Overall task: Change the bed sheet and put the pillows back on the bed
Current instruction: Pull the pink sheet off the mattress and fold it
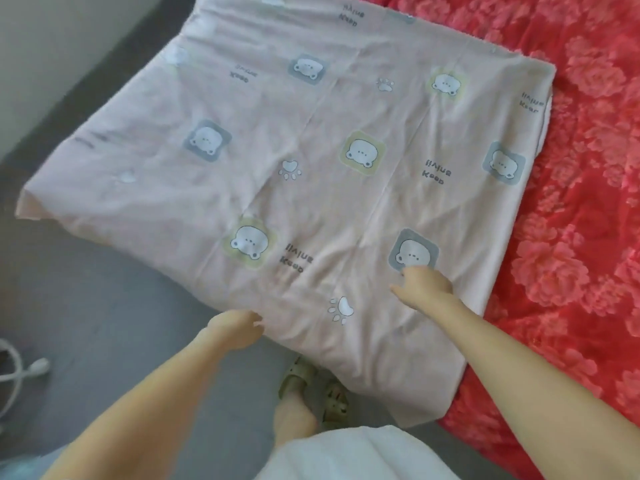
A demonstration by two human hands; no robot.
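A pale pink sheet (311, 150) printed with bear faces and paw prints lies folded over the corner of the bed, part of it hanging over the side toward the floor. Under it is a red flowered cover (581, 202) spread over the bed. My left hand (239, 329) grips the sheet's near left edge with curled fingers. My right hand (424, 284) rests on top of the sheet near a grey bear patch, fingers bent into the cloth; whether it pinches the fabric is unclear. No pillows are in view.
Grey floor (86, 306) lies left of the bed, with a wall (52, 46) at the far left. A white cable with a plug (34, 367) lies on the floor at the left edge. My feet in green sandals (311, 386) stand by the bed.
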